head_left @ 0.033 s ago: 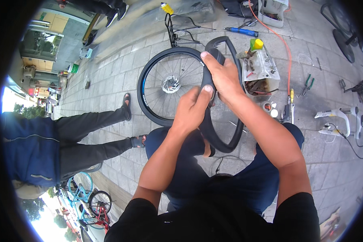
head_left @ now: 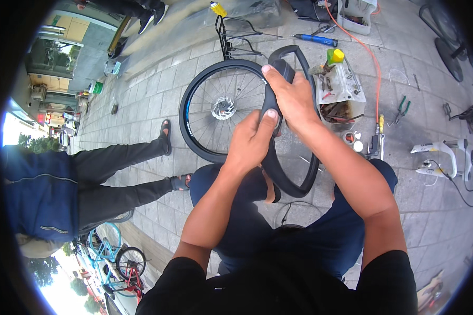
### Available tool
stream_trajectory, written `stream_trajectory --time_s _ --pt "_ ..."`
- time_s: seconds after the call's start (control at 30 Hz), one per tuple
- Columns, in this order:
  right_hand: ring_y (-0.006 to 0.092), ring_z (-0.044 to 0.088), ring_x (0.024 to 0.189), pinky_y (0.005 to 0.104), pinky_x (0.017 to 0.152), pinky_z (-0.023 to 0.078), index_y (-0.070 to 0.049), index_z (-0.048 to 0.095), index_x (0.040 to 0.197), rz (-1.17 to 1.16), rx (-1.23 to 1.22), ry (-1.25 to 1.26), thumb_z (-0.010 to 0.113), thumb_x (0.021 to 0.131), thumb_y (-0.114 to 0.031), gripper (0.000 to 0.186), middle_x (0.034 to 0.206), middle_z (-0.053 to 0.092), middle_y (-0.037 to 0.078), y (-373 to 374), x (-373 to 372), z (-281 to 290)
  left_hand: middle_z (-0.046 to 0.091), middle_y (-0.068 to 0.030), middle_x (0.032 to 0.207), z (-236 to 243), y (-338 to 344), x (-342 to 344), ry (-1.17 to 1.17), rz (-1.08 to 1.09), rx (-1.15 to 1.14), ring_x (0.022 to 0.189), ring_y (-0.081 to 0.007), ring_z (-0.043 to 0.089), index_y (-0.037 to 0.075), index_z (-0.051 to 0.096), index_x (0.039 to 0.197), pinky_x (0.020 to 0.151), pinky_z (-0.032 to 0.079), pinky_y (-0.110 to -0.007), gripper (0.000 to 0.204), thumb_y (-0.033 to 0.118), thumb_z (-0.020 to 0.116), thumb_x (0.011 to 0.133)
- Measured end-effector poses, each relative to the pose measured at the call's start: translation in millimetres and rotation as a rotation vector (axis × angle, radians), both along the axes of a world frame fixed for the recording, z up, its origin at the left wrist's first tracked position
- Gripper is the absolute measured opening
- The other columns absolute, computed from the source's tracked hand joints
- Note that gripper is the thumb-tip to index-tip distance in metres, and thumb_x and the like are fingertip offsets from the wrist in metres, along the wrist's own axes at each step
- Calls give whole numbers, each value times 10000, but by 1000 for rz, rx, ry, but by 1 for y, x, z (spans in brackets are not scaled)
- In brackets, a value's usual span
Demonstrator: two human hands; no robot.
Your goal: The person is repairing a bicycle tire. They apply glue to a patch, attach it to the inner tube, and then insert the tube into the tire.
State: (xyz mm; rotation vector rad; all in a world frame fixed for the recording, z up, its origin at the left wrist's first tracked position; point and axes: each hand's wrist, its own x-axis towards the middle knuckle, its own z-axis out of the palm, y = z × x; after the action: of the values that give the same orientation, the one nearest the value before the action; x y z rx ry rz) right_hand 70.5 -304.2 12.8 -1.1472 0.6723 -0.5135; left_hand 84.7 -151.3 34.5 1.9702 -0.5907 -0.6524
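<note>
Over my knees, both hands are closed on a loose black bicycle tire [head_left: 289, 184], bent into a long, uneven loop. My left hand [head_left: 251, 137] wraps its near-left side, thumb pressed on the rubber. Just above and to the right, my right hand [head_left: 294, 100] grips the same stretch with its thumb pointing up along it. The tire looks wide and flattened around my thumbs; the fingers underneath are mostly hidden. Behind the tire, a spoked bicycle wheel [head_left: 185, 107] with a silver brake disc [head_left: 223, 107] lies on the paving, partly covered by the tire and my left hand.
To the right stand a parts tub [head_left: 356, 113], green-handled pliers [head_left: 401, 110] and a white fork [head_left: 433, 148]. A black rack [head_left: 223, 44], a blue tool [head_left: 315, 40] and an orange hose [head_left: 376, 63] lie farther off. Someone in dark trousers [head_left: 121, 155] stands at left.
</note>
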Motion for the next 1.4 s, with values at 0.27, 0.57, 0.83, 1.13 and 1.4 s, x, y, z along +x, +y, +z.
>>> stream_trajectory --time_s 0.27,0.57,0.83,1.13,1.4 --pt "160 643 738 344 680 532 39 691 981 -10 -144 119 835 936 -462 523 840 710 95 6 -11 10 732 -64 912 -7 2 -6 -25 -70 -199 829 -124 685 -14 693 1061 757 551 -329 273 234 597 1123" --pt "274 732 803 405 753 579 89 653 1004 -63 -258 95 819 910 -463 584 893 741 214 3 -13 6 773 -53 902 -4 4 -5 86 -42 -97 798 -93 664 -29 721 1092 750 545 -304 267 236 723 1055" --pt "263 732 781 396 730 582 79 662 1011 -73 -214 147 826 905 -442 556 891 749 194 -1 -6 1 788 -91 960 -2 3 -5 156 -71 -94 854 -119 700 -40 710 1088 752 576 -309 228 187 721 1061" --pt "135 622 668 322 572 493 38 683 1029 47 -61 143 827 939 -445 512 871 708 101 -4 0 -8 762 -110 987 -8 8 -4 348 -26 -173 915 -180 738 -33 685 1163 790 609 -323 244 190 722 1070" --pt "118 569 589 310 522 438 44 725 906 337 -422 353 721 1016 -538 592 844 687 67 -41 -23 -9 739 -104 996 -3 24 10 407 83 -138 846 -155 696 -24 680 1158 764 587 -316 203 155 711 1067"
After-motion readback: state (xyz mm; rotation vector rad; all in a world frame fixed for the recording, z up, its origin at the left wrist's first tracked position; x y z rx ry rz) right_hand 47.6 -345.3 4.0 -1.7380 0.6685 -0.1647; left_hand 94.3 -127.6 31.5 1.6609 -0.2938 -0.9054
